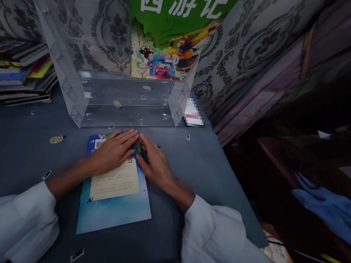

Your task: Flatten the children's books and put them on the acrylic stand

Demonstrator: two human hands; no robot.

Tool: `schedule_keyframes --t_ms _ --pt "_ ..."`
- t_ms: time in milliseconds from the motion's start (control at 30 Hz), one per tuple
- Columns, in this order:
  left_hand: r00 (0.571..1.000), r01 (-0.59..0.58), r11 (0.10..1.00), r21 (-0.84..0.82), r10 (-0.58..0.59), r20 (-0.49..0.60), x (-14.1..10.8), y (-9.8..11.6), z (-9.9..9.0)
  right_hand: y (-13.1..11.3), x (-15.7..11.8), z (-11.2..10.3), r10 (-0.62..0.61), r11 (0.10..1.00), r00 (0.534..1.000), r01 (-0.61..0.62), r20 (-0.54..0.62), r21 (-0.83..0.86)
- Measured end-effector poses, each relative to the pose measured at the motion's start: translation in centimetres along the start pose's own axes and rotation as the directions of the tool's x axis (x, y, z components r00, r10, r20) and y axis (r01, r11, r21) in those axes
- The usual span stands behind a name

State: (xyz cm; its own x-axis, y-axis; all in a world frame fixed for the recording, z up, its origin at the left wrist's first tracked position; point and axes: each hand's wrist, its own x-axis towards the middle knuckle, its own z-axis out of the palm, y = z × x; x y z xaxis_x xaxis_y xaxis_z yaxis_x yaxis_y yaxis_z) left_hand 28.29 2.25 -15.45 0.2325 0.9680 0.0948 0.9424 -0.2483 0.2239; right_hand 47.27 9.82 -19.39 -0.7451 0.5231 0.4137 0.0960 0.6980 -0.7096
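Observation:
A thin blue book (115, 209) with a cream text panel lies flat on the dark patterned tablecloth (165, 233). My left hand (113, 152) rests palm down on its upper part, the fingers stretched out and lying flat. At the book's upper right edge is my right hand (155, 162), its fingers extended and its fingertips close to those of my left hand. Just beyond both hands stands a clear acrylic rack (125, 112) with upright side panels. Part of the book's top is hidden under the hands.
Behind the rack, a green book (176, 24) with a colourful picture stands upright against the patterned wall. Stacked books (7, 69) sit at the left. A blurred white item (194, 113) lies right of the rack. Past the table's right edge, a blue cloth (334, 209) shows in the dark.

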Motion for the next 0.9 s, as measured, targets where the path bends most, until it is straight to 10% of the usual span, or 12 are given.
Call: schedule_keyframes --t_ms 900 --pt "0.985 -0.171 0.983 -0.069 0.171 -0.017 -1.0 0.4 -0.4 -2.0 -2.0 -2.2 -0.082 0.993 0.995 0.086 0.056 -0.078"
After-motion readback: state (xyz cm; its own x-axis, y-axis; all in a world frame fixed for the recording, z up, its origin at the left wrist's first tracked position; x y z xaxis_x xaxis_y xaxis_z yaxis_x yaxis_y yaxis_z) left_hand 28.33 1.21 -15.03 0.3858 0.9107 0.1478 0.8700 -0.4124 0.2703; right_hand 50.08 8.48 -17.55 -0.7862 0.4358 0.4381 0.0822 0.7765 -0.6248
